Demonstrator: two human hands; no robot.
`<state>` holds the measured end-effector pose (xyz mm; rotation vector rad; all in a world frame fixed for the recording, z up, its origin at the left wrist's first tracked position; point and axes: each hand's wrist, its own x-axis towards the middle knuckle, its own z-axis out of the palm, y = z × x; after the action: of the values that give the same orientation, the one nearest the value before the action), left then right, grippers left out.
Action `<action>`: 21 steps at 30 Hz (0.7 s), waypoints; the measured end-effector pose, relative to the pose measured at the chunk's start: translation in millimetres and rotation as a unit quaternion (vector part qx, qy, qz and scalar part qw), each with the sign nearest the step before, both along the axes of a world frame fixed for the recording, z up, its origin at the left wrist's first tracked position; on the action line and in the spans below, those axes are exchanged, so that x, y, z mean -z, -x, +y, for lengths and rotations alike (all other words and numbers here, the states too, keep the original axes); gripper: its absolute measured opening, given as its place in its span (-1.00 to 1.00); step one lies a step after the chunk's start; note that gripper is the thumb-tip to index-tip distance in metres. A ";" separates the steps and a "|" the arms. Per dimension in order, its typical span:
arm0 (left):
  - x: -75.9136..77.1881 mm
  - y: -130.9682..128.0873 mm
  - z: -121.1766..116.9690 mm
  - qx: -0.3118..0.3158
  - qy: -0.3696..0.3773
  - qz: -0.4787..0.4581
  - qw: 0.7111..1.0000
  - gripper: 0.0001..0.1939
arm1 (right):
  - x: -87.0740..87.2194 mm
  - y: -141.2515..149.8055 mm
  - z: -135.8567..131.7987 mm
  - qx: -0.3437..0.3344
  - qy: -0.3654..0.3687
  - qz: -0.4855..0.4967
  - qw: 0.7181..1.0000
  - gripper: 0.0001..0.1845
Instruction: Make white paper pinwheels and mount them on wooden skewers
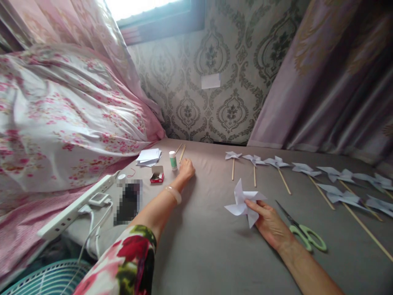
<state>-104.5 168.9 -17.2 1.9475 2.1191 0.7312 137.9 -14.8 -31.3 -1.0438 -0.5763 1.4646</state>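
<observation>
Pinched between the thumb and fingers of my right hand (270,219) is a white folded paper pinwheel (242,203) without a stick. My left arm stretches forward, and my left hand (186,170) rests low over the grey surface with its fingers curled closed. Just beyond it lie a few thin wooden sticks (182,152), their near ends close to the knuckles. What the left fingers hold, if anything, is hidden. A white-capped glue bottle (172,160) with a green label stands beside that hand. Green-handled scissors (302,231) lie open by my right wrist.
Several finished pinwheels on sticks (278,163) line the right side. At left are stacked white paper (149,157), an open small red box (156,176), a blurred dark flat object (128,203), a power strip (76,207) with cables and a teal basket-like grille (46,280).
</observation>
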 end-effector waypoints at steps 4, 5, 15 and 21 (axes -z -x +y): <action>-0.3 0.4 24.4 -0.062 0.002 0.046 0.997 -0.62 | -2.6 2.2 -1.5 -0.012 0.001 0.001 1.000 -0.67; 0.2 0.5 29.1 -0.075 0.001 0.055 0.996 -0.60 | -3.3 2.6 -1.7 -0.016 0.000 0.003 1.000 -0.66; 4.4 2.6 57.4 -0.101 -0.023 0.113 0.988 -0.70 | -6.4 4.0 -2.1 -0.032 0.000 -0.001 0.999 -0.63; 6.0 1.2 66.1 -0.119 -0.031 0.115 0.986 -0.69 | -7.2 4.6 -1.3 -0.027 0.003 -0.006 1.000 -0.60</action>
<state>-105.7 235.0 -23.2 1.9119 2.5281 0.6431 133.3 -16.1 -24.1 -1.0486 -0.6124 1.5082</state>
